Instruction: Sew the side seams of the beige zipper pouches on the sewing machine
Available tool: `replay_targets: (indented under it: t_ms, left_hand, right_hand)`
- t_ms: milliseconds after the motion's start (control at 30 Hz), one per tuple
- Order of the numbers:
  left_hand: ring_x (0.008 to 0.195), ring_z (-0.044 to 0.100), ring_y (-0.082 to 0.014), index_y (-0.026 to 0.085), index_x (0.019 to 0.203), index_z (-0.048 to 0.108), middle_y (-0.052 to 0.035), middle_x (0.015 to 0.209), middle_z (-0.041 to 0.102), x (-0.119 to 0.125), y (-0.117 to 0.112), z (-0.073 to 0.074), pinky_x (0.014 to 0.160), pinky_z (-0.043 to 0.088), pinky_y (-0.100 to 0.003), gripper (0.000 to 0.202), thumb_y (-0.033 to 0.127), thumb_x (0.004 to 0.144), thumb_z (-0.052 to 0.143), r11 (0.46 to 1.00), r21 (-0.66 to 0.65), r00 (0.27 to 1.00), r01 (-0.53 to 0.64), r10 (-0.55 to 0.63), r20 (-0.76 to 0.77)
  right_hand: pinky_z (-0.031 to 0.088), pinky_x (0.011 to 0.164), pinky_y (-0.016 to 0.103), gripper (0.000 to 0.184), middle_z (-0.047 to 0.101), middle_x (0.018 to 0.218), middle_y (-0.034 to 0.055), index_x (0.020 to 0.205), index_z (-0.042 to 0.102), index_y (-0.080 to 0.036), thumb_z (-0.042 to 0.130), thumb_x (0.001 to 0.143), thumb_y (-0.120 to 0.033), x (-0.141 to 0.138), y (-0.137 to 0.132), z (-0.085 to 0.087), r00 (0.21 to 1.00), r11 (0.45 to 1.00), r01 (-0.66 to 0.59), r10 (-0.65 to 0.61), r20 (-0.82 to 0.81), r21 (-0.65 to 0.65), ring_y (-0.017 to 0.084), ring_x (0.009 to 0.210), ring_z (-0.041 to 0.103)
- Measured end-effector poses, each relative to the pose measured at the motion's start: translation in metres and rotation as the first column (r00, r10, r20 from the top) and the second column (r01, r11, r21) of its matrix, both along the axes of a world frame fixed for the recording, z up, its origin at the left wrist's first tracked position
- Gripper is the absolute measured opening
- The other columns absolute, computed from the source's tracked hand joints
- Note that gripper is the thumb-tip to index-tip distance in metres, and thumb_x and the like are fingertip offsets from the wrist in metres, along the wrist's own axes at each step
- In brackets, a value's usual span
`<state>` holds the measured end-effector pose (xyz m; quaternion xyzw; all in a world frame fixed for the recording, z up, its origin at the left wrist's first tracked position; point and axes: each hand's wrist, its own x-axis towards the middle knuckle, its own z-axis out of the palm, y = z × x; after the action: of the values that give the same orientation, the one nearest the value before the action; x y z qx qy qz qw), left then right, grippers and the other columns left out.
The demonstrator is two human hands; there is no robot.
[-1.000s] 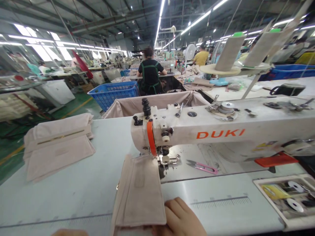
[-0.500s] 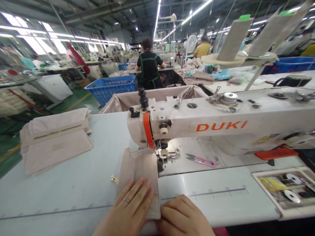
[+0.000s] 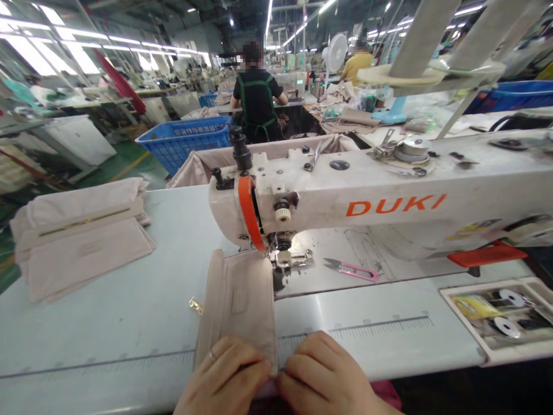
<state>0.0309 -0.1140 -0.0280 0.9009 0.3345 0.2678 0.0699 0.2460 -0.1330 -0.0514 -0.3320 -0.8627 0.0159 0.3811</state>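
Note:
A beige fabric panel (image 3: 248, 305) with a small stitched rectangle lies on the table, its far right corner up against the sewing machine's presser foot (image 3: 285, 259). My left hand (image 3: 228, 369) is closed on the panel's near edge, its thumb and fingertips pinched together at the near right corner. Touching that same corner is my right hand (image 3: 324, 369), its fingers curled; the corner is pinched between the two hands, and the right fingertips are partly hidden. A gold zipper pull (image 3: 196, 306) rests on the table at the panel's left side.
The white sewing machine (image 3: 389, 190) spans the right side. Pink thread snips (image 3: 352, 269) lie under its arm. A stack of beige pieces (image 3: 90, 248) sits at left, and a tray (image 3: 488, 340) of bobbins at right. Beyond are a blue basket (image 3: 185, 141) and a seated person (image 3: 254, 92).
My left hand has gone from lying flat on the panel to pinching its near edge, uncovering the stitched rectangle. My right hand stays at the near right corner. The view has shifted slightly.

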Motion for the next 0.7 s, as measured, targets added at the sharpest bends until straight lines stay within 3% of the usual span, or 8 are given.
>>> replay_targets:
  t_ms: [100,200,400,500,633,700]
  left_hand:
    - [0.07,0.066,-0.0171,0.031,0.099,0.071,0.0006,0.077,0.07,-0.001,-0.003,-0.002,0.065,0.057,-0.026,0.038,0.007,0.099,0.041,0.999,0.033,0.999,-0.03,0.03,0.027]
    - [0.076,0.066,-0.0165,0.024,0.102,0.071,0.0002,0.085,0.073,-0.001,-0.003,0.003,0.073,0.057,-0.026,0.027,0.012,0.102,0.046,0.998,0.06,1.0,0.025,-0.024,-0.005]
    - [0.075,0.062,-0.0155,0.017,0.093,0.07,-0.0014,0.083,0.07,0.004,0.003,0.012,0.075,0.052,-0.025,0.036,0.015,0.107,0.036,0.992,0.095,0.996,0.078,-0.074,-0.052]
    - [0.077,0.061,-0.0162,0.017,0.096,0.07,-0.0025,0.086,0.07,0.004,0.004,0.008,0.076,0.051,-0.026,0.033,0.015,0.106,0.039,0.994,0.053,0.994,0.097,-0.095,-0.054]
    - [0.073,0.058,-0.0154,0.017,0.093,0.07,-0.0022,0.082,0.068,0.002,0.004,-0.001,0.071,0.048,-0.025,0.037,0.015,0.107,0.035,0.995,0.059,0.991,0.085,-0.091,0.097]
    - [0.073,0.057,-0.0157,0.017,0.094,0.069,-0.0022,0.083,0.068,0.0,0.003,-0.002,0.072,0.048,-0.026,0.036,0.015,0.107,0.036,0.995,0.029,0.99,0.097,-0.099,0.097]
  right_hand:
    - [0.043,0.059,0.031,0.027,0.06,0.065,-0.0006,0.086,0.068,-0.017,0.046,0.103,-0.013,-0.001,0.001,0.001,1.0,1.0,-0.01,0.01,-0.006,-0.004,0.015,0.06,0.051]
    - [0.041,0.057,0.031,0.027,0.059,0.064,-0.0013,0.086,0.068,-0.016,0.047,0.101,-0.01,-0.002,0.002,0.002,1.0,1.0,0.005,-0.005,-0.023,0.016,0.015,0.06,0.05]
    - [0.037,0.057,0.031,0.025,0.057,0.063,-0.0016,0.087,0.069,-0.015,0.049,0.099,-0.007,-0.004,0.006,0.001,0.997,0.997,0.007,-0.001,-0.081,0.075,0.015,0.058,0.047]
    - [0.038,0.059,0.03,0.023,0.057,0.063,-0.0014,0.084,0.068,-0.014,0.051,0.098,-0.007,-0.003,0.005,-0.001,0.995,0.996,-0.02,0.028,-0.095,0.084,0.014,0.059,0.048]
    - [0.041,0.059,0.03,0.027,0.056,0.062,-0.0018,0.078,0.066,-0.018,0.051,0.1,-0.011,0.003,0.001,-0.001,0.993,0.997,-0.077,0.078,-0.085,0.023,0.014,0.059,0.048]
    - [0.047,0.063,0.03,0.026,0.062,0.07,0.0008,0.085,0.068,-0.016,0.049,0.102,-0.013,0.006,0.0,-0.001,0.995,0.996,-0.084,0.082,-0.057,-0.032,0.015,0.066,0.054]
